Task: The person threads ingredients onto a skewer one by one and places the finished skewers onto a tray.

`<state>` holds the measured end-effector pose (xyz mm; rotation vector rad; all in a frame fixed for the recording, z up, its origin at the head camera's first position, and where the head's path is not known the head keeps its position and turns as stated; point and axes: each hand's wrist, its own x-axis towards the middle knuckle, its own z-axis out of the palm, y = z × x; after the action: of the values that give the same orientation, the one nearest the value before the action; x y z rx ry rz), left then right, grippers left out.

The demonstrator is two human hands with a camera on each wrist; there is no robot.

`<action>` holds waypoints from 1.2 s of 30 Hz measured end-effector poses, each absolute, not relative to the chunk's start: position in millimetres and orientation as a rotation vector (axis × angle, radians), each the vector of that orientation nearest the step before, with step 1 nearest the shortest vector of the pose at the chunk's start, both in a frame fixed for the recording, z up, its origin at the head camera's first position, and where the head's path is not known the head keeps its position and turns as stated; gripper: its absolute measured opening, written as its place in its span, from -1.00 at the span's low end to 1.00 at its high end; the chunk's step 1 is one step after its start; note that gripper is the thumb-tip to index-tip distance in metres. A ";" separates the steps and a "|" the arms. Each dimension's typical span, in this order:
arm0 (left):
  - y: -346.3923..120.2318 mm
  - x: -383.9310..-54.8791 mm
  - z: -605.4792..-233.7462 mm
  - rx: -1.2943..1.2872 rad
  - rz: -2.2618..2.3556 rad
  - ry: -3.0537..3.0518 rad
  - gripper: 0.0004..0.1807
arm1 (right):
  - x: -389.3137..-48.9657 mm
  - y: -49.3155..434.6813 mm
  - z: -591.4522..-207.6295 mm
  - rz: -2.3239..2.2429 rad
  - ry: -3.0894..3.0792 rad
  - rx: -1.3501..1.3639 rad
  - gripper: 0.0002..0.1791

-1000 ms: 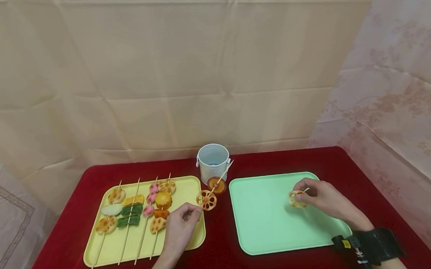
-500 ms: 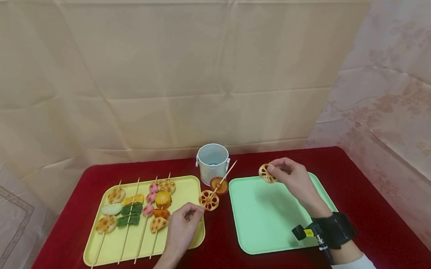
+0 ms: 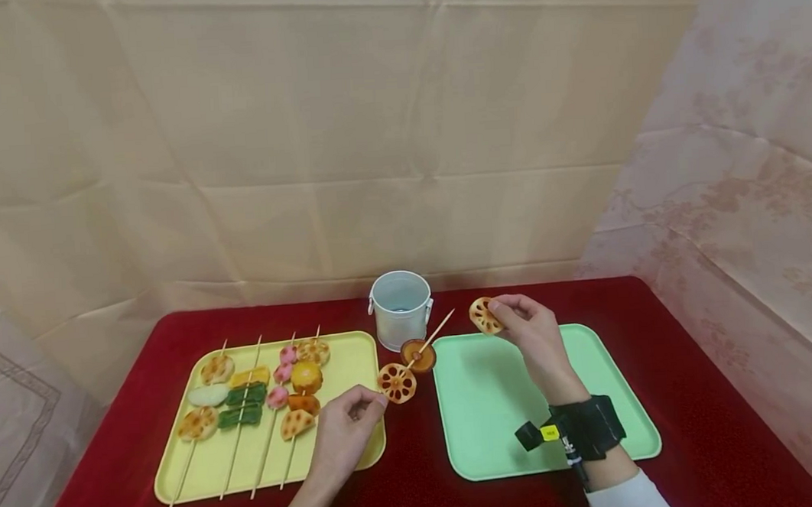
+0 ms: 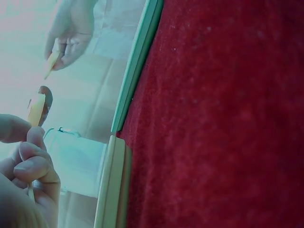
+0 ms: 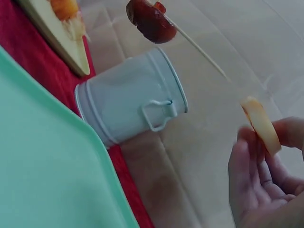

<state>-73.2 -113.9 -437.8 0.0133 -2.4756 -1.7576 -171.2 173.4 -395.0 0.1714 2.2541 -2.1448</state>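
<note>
My left hand [image 3: 346, 429] pinches a wooden skewer [image 3: 441, 325] near its lower end, beside the yellow tray. On the skewer are a lotus root slice [image 3: 397, 383] close to my fingers and a brown mushroom cap [image 3: 419, 356] above it; the bare pointed tip slants up and right. My right hand [image 3: 531, 339] holds another lotus root slice [image 3: 485, 316] by its edge between thumb and fingers, above the green tray's far side. In the right wrist view this slice [image 5: 261, 126] appears edge-on, a short gap from the skewer tip [image 5: 223, 73].
The yellow tray [image 3: 211, 478] at left bears several loaded skewers, with greens [image 3: 241, 415], corn [image 3: 307, 377] and pink balls [image 3: 278, 398]. A white metal bucket [image 3: 401, 315] stands at the back between the trays. The green tray [image 3: 491, 440] lies at right on the red cloth [image 3: 418, 482].
My right hand has lifted the lotus root slice off the green tray and carried it left toward the skewer tip. My left hand has shifted the skewer slightly right.
</note>
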 end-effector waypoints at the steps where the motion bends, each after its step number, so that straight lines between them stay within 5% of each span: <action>1: -113.5 -73.0 -437.7 0.006 -1.768 -2.478 -0.92 | -171.2 172.8 -396.0 -2.148 2.250 0.185 -0.52; 36: -111.3 -70.8 -437.0 -0.073 -1.692 -2.512 -0.91 | -163.2 156.8 -401.1 -2.065 2.212 0.053 -0.50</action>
<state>-70.8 -111.3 -437.0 -0.0727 -2.5115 -1.6923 -163.2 156.8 -401.1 0.0531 2.2119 -2.0650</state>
